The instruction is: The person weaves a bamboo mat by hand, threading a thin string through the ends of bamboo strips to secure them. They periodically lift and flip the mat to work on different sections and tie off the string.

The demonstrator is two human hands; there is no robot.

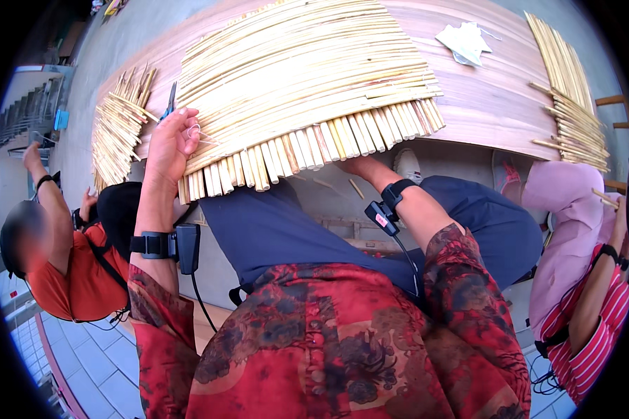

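A large mat of pale wooden sticks lies on the table, its long rods running crosswise over a row of short sticks whose ends poke out along the near edge. My left hand is at the mat's left edge, fingers curled on a thin white string that loops out beside the fingertips. Just beyond that hand lie blue-handled scissors. My right hand reaches under the mat's near edge at centre right; its fingers are hidden beneath it.
The wooden table holds stick bundles at left and right, plus white cloth or paper. A person in orange sits at my left, another in striped red at my right. Loose sticks lie below.
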